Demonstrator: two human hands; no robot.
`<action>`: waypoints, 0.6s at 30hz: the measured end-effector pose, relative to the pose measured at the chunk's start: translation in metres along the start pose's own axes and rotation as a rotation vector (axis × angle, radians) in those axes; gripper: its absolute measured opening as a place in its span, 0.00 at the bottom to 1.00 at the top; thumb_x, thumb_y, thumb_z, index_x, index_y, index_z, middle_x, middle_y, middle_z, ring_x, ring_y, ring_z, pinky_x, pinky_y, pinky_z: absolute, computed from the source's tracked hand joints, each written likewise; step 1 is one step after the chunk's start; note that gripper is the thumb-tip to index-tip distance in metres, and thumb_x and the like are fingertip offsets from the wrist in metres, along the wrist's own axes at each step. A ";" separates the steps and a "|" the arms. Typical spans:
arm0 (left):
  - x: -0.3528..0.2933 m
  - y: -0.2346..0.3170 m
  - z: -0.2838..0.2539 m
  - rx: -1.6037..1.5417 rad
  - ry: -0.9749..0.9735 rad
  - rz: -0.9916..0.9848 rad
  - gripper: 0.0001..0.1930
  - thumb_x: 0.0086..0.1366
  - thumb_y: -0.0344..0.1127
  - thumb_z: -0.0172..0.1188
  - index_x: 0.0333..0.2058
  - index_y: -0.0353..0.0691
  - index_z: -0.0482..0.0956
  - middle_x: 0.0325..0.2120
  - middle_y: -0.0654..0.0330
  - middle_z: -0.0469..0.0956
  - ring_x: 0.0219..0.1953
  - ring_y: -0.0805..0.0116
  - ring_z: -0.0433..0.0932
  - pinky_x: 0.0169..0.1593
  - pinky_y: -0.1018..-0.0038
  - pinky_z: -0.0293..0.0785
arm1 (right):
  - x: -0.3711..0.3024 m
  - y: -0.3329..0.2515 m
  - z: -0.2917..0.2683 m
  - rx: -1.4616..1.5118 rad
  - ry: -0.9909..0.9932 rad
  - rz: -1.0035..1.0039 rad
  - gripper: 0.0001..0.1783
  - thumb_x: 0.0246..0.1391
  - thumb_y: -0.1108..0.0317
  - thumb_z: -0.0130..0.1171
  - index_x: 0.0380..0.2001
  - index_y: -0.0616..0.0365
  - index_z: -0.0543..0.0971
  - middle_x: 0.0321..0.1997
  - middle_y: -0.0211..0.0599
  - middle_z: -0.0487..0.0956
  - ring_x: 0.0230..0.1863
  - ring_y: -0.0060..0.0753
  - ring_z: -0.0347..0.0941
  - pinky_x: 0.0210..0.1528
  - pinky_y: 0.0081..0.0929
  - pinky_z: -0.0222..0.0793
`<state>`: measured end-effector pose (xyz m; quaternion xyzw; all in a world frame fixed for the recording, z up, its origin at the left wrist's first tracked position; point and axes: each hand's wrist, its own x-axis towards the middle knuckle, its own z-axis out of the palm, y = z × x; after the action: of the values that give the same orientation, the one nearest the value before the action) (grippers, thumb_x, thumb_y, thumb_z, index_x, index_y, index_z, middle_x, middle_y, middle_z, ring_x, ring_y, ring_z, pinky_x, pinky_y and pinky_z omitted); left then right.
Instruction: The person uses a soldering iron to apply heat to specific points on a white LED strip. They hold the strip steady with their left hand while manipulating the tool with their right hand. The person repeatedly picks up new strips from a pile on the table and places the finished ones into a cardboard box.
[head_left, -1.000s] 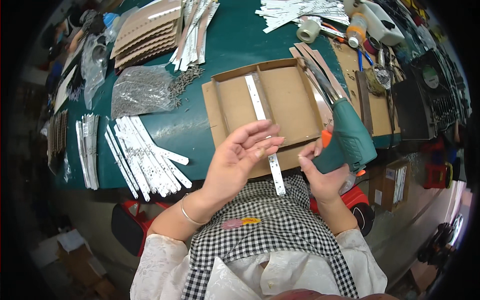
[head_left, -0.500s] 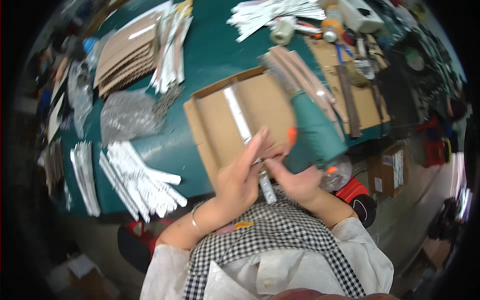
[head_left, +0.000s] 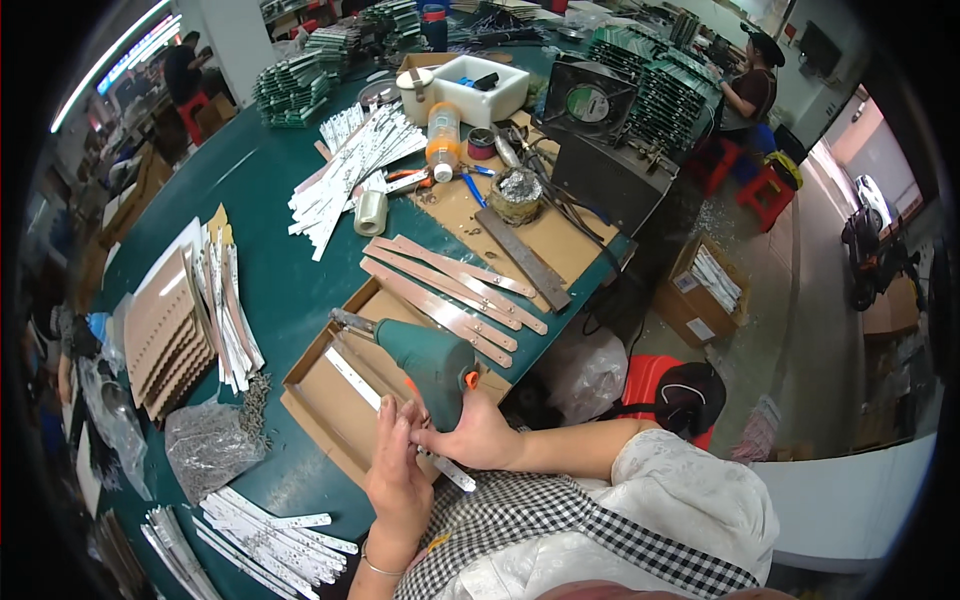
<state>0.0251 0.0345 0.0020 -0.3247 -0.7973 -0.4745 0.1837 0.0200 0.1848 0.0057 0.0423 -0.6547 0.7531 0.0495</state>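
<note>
A green electric screwdriver with orange switches points its metal nose to the far left, over an open cardboard box. My right hand is closed around the tool's handle, its thumb reaching toward my left fingers. My left hand is closed on a narrow white strip that slants across the box, passes beneath both hands and sticks out at the near side. Fingertips of both hands meet over this strip; whatever small part lies between them is hidden. The cardboard box rests tilted at the table's near edge.
Pinkish strips lie beyond the box. White strips and a plastic bag of small metal parts are at the left. A bottle, tape roll and fan unit stand farther back. Another person works far right.
The view has swung up and right, showing more of the room. The screwdriver has turned, its nose now over the box. My hands remain together at the strip.
</note>
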 end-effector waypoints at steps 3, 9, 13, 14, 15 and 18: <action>-0.006 -0.002 -0.001 0.082 -0.024 0.024 0.33 0.64 0.09 0.48 0.66 0.41 0.61 0.65 0.36 0.62 0.57 0.45 0.77 0.55 0.59 0.81 | -0.004 0.005 0.000 -0.048 -0.045 0.021 0.22 0.48 0.76 0.67 0.46 0.62 0.72 0.36 0.34 0.79 0.38 0.25 0.77 0.42 0.27 0.76; -0.010 0.005 0.001 0.184 -0.023 -0.066 0.25 0.61 0.12 0.57 0.57 0.34 0.72 0.57 0.40 0.74 0.55 0.48 0.79 0.54 0.62 0.81 | -0.008 -0.002 0.002 -0.094 -0.011 0.095 0.25 0.48 0.74 0.67 0.50 0.60 0.71 0.38 0.36 0.79 0.40 0.26 0.77 0.44 0.27 0.75; -0.004 0.007 0.001 0.270 0.074 -0.029 0.17 0.55 0.16 0.66 0.44 0.33 0.80 0.42 0.45 0.84 0.42 0.52 0.85 0.44 0.66 0.82 | -0.006 0.005 0.002 -0.108 0.068 0.053 0.21 0.49 0.72 0.67 0.45 0.61 0.71 0.33 0.36 0.78 0.35 0.25 0.76 0.39 0.26 0.74; -0.002 0.012 -0.005 0.282 0.065 -0.040 0.15 0.55 0.15 0.66 0.42 0.34 0.80 0.39 0.47 0.84 0.39 0.54 0.85 0.42 0.68 0.82 | -0.006 0.006 0.002 -0.107 0.080 0.067 0.16 0.50 0.72 0.68 0.39 0.61 0.73 0.31 0.32 0.78 0.33 0.21 0.76 0.36 0.24 0.73; 0.000 0.013 -0.008 0.294 0.057 -0.050 0.14 0.55 0.14 0.66 0.39 0.34 0.81 0.37 0.48 0.85 0.36 0.57 0.86 0.41 0.70 0.81 | -0.005 0.006 0.001 -0.105 0.093 0.081 0.12 0.51 0.72 0.69 0.33 0.61 0.74 0.29 0.29 0.78 0.31 0.18 0.75 0.34 0.21 0.73; 0.003 0.010 -0.007 0.235 0.076 -0.079 0.10 0.53 0.16 0.68 0.32 0.33 0.79 0.29 0.53 0.84 0.30 0.62 0.83 0.36 0.72 0.79 | -0.005 0.012 -0.001 -0.083 0.080 0.065 0.11 0.51 0.74 0.67 0.34 0.61 0.74 0.29 0.29 0.78 0.32 0.17 0.75 0.34 0.20 0.73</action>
<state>0.0299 0.0324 0.0130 -0.2507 -0.8521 -0.3967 0.2319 0.0233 0.1840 -0.0065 -0.0109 -0.6837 0.7277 0.0529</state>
